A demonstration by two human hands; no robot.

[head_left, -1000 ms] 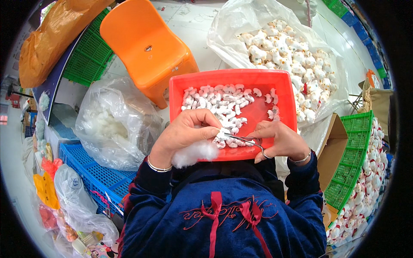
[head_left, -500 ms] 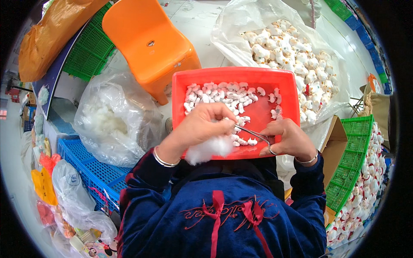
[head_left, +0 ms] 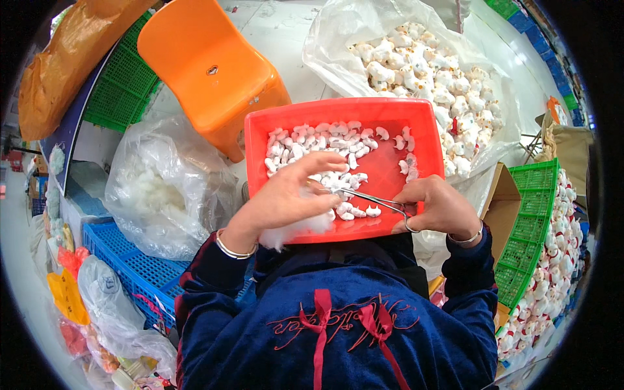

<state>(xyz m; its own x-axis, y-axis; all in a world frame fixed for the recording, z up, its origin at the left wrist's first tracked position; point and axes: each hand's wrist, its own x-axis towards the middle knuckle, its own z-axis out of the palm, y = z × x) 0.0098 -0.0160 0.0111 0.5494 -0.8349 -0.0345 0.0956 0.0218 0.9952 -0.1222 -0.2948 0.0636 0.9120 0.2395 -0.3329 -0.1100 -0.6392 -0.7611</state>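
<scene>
In my right hand [head_left: 445, 207] is a pair of slim metal forceps [head_left: 374, 197] with scissor-like finger loops. Their tips point left, close to the fingers of my left hand [head_left: 286, 193]. The left thumb and forefinger are spread apart, while a fluffy tuft of white stuffing [head_left: 296, 231] stays tucked in the palm and hangs below the thumb. Both hands are over the near part of a red plastic tub [head_left: 344, 106]. Many small white curved fabric pieces [head_left: 305, 140] lie in the tub. Whether a piece sits at the forceps' tips is hard to make out.
Left of the tub stands a clear bag of white stuffing [head_left: 156, 195], beside a blue crate [head_left: 130, 250]. An orange chair [head_left: 214, 65] is behind. At the far right, a plastic bag [head_left: 331, 39] holds white stuffed figures; a green crate [head_left: 530, 221] stands right.
My left thumb and forefinger have opened from a pinch near the forceps' tips, and the hand has shifted slightly left. The forceps remain in my right hand. The whole view has shifted a little.
</scene>
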